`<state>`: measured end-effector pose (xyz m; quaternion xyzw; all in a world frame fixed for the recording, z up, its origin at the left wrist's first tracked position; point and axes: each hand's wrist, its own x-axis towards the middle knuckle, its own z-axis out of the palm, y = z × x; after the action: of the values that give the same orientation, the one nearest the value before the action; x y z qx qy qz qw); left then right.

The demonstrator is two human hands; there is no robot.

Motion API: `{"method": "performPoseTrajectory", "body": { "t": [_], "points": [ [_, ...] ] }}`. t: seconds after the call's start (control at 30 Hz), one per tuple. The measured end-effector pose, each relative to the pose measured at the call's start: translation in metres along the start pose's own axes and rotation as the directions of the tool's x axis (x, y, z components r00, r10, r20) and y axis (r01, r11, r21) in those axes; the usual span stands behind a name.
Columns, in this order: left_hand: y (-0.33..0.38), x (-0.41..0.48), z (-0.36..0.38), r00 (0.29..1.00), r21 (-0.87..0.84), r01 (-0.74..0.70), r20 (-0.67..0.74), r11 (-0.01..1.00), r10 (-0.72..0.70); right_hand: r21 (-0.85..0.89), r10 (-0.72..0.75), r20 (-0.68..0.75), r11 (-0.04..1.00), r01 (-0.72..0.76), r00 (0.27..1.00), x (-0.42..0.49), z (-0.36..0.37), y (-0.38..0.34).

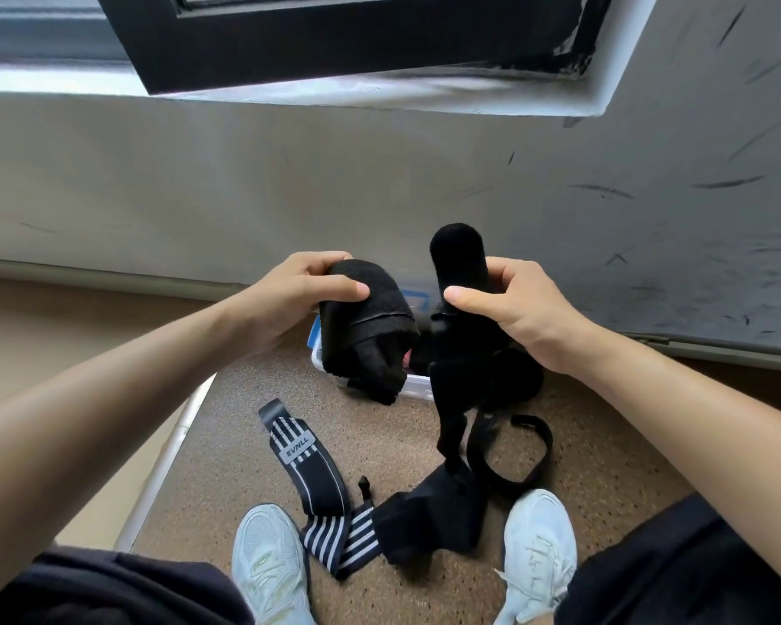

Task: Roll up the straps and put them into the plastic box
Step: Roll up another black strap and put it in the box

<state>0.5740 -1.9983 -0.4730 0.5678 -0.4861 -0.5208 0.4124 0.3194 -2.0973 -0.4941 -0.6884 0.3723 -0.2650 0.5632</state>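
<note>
My left hand [289, 300] grips a wide black strap [366, 327], partly rolled into a thick bundle. My right hand [515, 304] pinches the free end of a black strap [458, 263]; its rounded tip sticks up and the rest hangs down to the floor. Behind and below both sits the clear plastic box [413, 383] with blue parts, mostly hidden by the straps. A black-and-white striped strap [310, 471] with a grey label lies on the floor between my feet. A black loop strap [510, 448] lies to its right.
My two pale shoes [269, 566] [539, 548] stand on speckled brown floor. A scuffed grey wall [650, 209] rises just behind the box, with a dark window frame [357, 42] above. A pale metal strip [172, 448] runs along the floor at left.
</note>
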Motion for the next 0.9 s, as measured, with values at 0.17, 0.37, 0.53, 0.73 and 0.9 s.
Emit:
{"method": "performPoseTrajectory", "body": {
  "t": [0.17,0.37,0.53,0.73,0.9],
  "points": [
    [0.008,0.002,0.008,0.997,-0.026,-0.008,0.082,1.0,0.01,0.047,-0.023,0.157,0.999,0.016,0.987,0.0,0.004,-0.012],
    [0.013,0.005,0.012,0.985,-0.033,-0.009,0.171,0.999,0.015,0.094,-0.013,0.299,0.995,-0.016,0.954,0.003,0.009,-0.025],
    [0.01,0.006,0.013,0.985,0.047,-0.045,0.166,0.998,0.037,-0.012,0.066,0.34,0.998,-0.066,0.938,0.002,0.006,-0.027],
    [-0.007,0.006,-0.001,0.98,0.559,-0.071,0.194,0.826,-0.047,-0.219,0.114,0.283,0.974,-0.052,0.952,0.006,-0.007,-0.019],
    [-0.004,0.006,0.003,0.992,0.928,-0.096,0.119,0.36,-0.042,-0.339,0.151,0.287,0.94,-0.047,0.946,0.007,-0.008,-0.015]
  ]
}}
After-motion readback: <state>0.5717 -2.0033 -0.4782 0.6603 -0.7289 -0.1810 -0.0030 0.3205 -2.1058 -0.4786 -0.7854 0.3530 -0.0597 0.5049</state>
